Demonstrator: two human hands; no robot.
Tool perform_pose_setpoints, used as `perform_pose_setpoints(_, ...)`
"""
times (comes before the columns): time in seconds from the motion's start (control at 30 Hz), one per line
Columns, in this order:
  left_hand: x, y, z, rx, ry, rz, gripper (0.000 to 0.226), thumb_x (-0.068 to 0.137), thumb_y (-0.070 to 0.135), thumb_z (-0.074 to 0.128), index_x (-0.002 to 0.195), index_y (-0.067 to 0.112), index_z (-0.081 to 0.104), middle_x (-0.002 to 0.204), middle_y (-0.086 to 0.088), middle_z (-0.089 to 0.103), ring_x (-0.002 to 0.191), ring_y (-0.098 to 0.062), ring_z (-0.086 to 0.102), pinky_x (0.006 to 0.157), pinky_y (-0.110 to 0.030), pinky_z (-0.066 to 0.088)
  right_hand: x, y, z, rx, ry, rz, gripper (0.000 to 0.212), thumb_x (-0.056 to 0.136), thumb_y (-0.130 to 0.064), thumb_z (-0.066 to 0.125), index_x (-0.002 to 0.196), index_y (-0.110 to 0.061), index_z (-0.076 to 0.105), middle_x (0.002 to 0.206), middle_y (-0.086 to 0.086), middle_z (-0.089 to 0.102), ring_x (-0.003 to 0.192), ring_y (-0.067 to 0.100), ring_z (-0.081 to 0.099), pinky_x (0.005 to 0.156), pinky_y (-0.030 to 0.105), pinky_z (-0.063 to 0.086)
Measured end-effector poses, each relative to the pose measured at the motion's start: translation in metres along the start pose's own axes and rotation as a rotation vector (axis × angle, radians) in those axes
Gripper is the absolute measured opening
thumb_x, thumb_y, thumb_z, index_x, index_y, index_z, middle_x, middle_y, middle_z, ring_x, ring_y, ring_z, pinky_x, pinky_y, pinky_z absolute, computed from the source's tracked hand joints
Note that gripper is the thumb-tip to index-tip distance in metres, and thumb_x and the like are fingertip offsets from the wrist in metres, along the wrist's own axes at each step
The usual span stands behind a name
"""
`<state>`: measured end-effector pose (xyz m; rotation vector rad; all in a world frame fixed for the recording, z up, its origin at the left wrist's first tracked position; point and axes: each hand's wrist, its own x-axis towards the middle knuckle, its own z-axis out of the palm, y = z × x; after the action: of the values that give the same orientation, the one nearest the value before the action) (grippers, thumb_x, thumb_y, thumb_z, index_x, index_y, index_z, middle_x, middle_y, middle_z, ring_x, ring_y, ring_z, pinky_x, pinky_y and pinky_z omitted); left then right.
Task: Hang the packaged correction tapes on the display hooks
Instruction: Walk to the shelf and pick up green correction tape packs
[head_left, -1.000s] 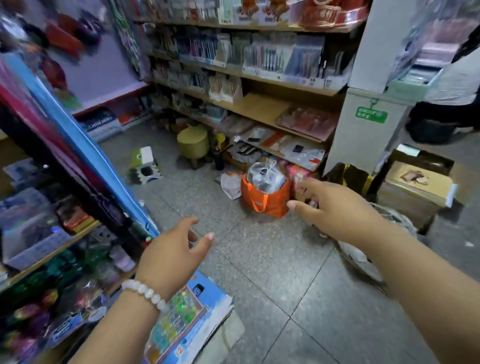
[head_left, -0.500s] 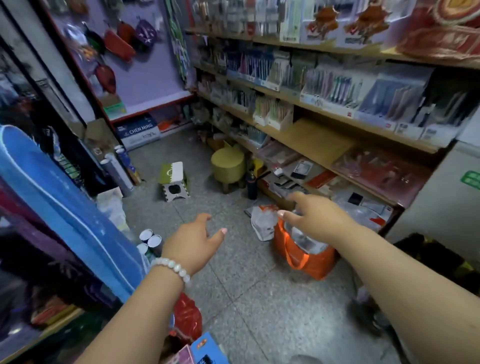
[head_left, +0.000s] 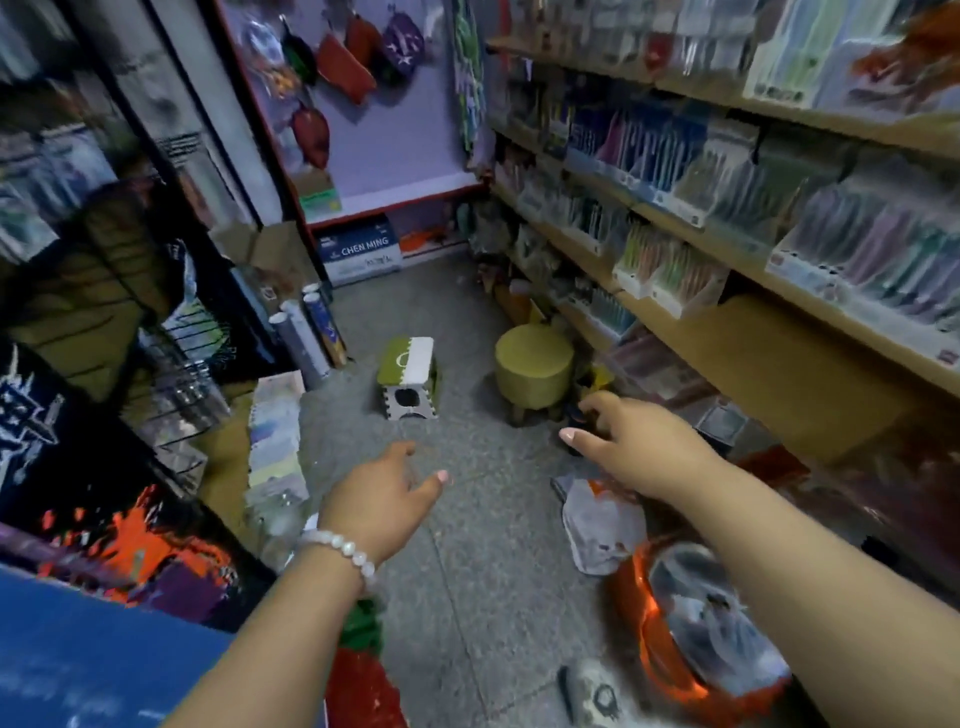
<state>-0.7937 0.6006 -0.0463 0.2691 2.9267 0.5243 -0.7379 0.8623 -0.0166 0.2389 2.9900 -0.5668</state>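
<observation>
Both hands empty: left hand and right hand spread open over grey floor. Judged step: fetching stock. Next, reach into orange plastic bag, near right, for packaged tapes.

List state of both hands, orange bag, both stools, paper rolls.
left hand: open, empty, in the air over the floor
right hand: open, empty, fingers spread
orange bag: on floor, open top, filled
round stool: upright
folding stool: upright, unfolded
paper rolls: standing, leaning
</observation>
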Motion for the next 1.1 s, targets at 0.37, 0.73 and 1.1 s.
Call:
perform_pose_setpoints(0.37, 0.154, 0.025, -0.031, -0.097, 0.148, -0.208, 0.054, 0.089, 0.055, 0.052, 0.134, 0.025, 0.046, 0.076, 0.001, 0.069, 0.082, -0.018, 0.065, 0.078, -0.040, 0.055, 0.228, 0.003, -0.044, 0.024, -0.023, -0.200, 0.060, 0.091, -0.061, 0.043, 0.137, -0.022, 0.043, 0.122, 0.007, 0.061, 0.110, 0.026, 0.058, 0.088, 0.040, 0.050)
perform_pose_setpoints(0.73, 0.317, -0.035, -0.067, -0.089, 0.203, -0.302, 0.056, 0.090, 0.057, 0.050, 0.136, 0.026, 0.044, 0.084, 0.006, 0.071, 0.082, -0.015, 0.067, 0.076, -0.034, 0.054, 0.426, -0.063, -0.030, -0.001, -0.007, -0.348, 0.058, 0.090, -0.062, 0.045, 0.134, -0.024, 0.046, 0.124, 0.003, 0.061, 0.111, 0.022, 0.058, 0.083, 0.034, 0.048)
perform_pose_setpoints(1.1, 0.477, -0.116, -0.140, -0.104, 0.236, -0.386, 0.054, 0.092, 0.053, 0.051, 0.136, 0.021, 0.045, 0.087, 0.000, 0.070, 0.088, -0.019, 0.064, 0.076, -0.033, 0.052, 0.610, -0.168, -0.027, 0.018, -0.026, -0.464, 0.058, 0.089, -0.062, 0.046, 0.134, -0.026, 0.047, 0.118, 0.001, 0.065, 0.109, 0.021, 0.061, 0.085, 0.034, 0.050)
